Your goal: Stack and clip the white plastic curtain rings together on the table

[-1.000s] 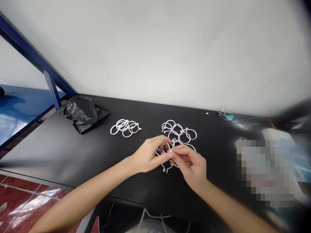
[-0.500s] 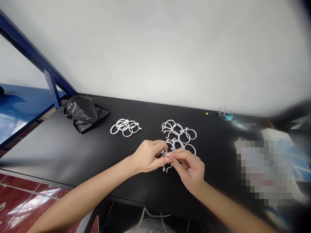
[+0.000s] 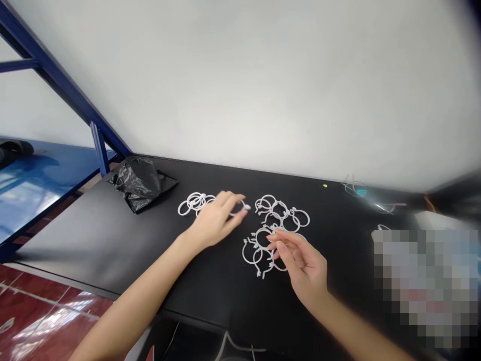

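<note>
My left hand (image 3: 213,221) is closed around a white plastic ring (image 3: 246,206), whose small clasp shows between thumb and fingertips; the rest of it is hidden by the fingers. Beyond that hand lies a small pile of white rings (image 3: 194,201), looking closed and partly covered by the hand. My right hand (image 3: 307,268) hovers over the near part of a larger group of white rings (image 3: 252,254), several with their clasps unfastened. Its thumb and fingers are a little apart, and nothing is visible between them.
A crumpled black plastic bag (image 3: 140,185) lies at the back left of the black table (image 3: 124,250). At the right are clear glasses (image 3: 356,190) and a pixelated package (image 3: 424,281). A white wall (image 3: 240,90) rises behind, and a blue metal frame (image 3: 71,95) slants at left.
My hands have parted. My left hand has moved left toward the small pile with a ring, while my right hand has shifted slightly right. The camera view has turned a little.
</note>
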A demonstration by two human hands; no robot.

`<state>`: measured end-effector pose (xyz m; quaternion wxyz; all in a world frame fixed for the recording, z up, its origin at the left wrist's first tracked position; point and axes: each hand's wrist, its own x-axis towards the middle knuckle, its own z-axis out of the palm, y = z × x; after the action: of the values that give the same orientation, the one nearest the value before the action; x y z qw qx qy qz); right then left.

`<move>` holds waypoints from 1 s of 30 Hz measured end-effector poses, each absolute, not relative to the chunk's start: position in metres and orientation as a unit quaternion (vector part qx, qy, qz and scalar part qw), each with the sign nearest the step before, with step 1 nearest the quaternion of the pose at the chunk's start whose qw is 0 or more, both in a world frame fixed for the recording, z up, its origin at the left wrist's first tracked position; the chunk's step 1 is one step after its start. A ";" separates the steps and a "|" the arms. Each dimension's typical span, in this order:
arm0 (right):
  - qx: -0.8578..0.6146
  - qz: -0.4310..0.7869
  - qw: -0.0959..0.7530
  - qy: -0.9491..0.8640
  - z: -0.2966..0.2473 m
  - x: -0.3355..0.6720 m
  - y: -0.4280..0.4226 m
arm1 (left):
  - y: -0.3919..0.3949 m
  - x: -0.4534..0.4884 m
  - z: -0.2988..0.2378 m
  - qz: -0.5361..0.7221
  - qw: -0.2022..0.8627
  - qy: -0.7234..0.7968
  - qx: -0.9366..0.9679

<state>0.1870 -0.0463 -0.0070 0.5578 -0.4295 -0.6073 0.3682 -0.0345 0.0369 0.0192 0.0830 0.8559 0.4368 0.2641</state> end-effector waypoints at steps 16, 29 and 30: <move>-0.437 0.367 0.556 -0.604 -0.006 0.188 -0.045 | 0.066 -0.073 -0.003 0.140 -0.046 0.546 0.824; -0.434 0.362 0.559 -0.607 -0.002 0.188 -0.046 | 0.061 -0.016 0.012 0.198 0.100 0.367 0.903; -0.434 0.360 0.560 -0.607 -0.002 0.188 -0.046 | 0.063 -0.010 0.011 0.189 0.103 0.355 0.910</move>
<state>0.1883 -0.0460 -0.0021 0.5597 -0.4341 -0.6071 0.3603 -0.0104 0.0631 0.0109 0.1026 0.9099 0.3550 0.1885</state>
